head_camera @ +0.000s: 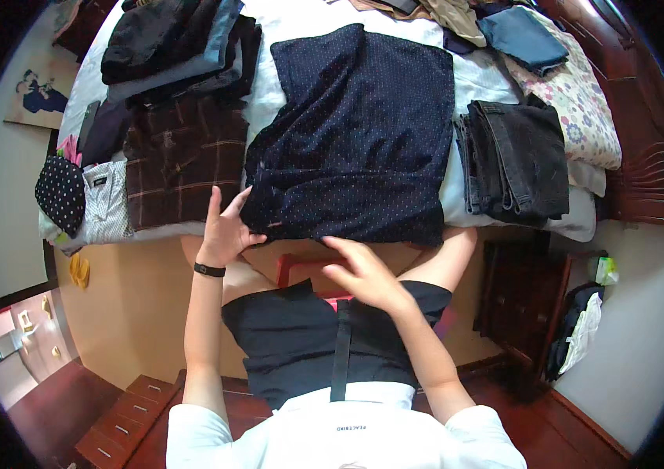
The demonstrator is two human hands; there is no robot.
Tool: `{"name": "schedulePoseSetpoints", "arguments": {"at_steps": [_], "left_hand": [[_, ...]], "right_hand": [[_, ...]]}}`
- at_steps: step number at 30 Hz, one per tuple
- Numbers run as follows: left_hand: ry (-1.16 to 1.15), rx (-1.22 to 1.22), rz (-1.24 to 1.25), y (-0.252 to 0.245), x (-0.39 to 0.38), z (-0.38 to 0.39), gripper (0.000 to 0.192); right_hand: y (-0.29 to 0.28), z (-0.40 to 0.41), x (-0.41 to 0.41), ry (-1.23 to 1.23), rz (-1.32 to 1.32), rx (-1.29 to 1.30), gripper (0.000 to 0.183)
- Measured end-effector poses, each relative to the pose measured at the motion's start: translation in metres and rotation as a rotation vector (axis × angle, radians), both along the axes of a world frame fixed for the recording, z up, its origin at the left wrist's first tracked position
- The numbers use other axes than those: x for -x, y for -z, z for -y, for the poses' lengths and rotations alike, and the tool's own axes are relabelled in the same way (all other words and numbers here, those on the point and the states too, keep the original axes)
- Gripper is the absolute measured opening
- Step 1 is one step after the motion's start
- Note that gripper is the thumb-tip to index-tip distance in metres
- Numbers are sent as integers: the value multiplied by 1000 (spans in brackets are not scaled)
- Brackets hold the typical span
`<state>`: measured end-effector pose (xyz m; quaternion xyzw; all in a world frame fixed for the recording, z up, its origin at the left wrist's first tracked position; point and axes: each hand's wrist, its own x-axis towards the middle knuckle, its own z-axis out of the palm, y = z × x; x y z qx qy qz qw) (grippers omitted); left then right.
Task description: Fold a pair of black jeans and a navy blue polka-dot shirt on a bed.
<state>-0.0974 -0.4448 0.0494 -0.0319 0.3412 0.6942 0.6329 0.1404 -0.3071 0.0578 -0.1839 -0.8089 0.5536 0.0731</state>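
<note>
A dark navy garment with small light dots [361, 129] lies on the bed before me, partly folded, its near part doubled over along the bed's edge. My left hand [229, 234] is at the garment's near left corner, fingers spread, thumb apart, holding nothing that I can see. At the middle of the near edge is my right hand [361, 272], fingers apart and fingertips close to the cloth; whether they touch it is unclear. A folded brown plaid garment [185, 164] lies just left of the navy one, and folded dark jeans [517, 158] lie to its right.
Stacked dark trousers [162, 53] stand at the back left. A polka-dot cloth [60, 193] and a folded white patterned shirt [106, 199] lie at the left edge. Folded blue denim [522, 38] rests on a floral pillow [578, 111] at the back right. My legs are against the bed's near side.
</note>
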Motion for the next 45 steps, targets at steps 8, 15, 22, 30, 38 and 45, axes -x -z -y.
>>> {"name": "schedulePoseSetpoints", "arguments": {"at_steps": [8,15,22,30,38,45], "left_hand": [[-67,438,-717,30,4,14,7],[-323,106,-1062,-2,2,6,2],[127,346,-924,19,15,43,9],[91,610,-1120,26,-25,-5,34],[-70,288,-730,1,-32,-23,16],[-133,237,-618,3,-9,5,32]], "right_hand": [[53,-92,-65,611,27,-541,37],[78,-144,-70,738,-37,-603,3],[82,-153,-97,977,133,-329,11],[48,-145,-70,775,-17,-449,22],[19,-178,-37,172,245,-766,24],[22,-196,-45,285,159,-641,13]]}}
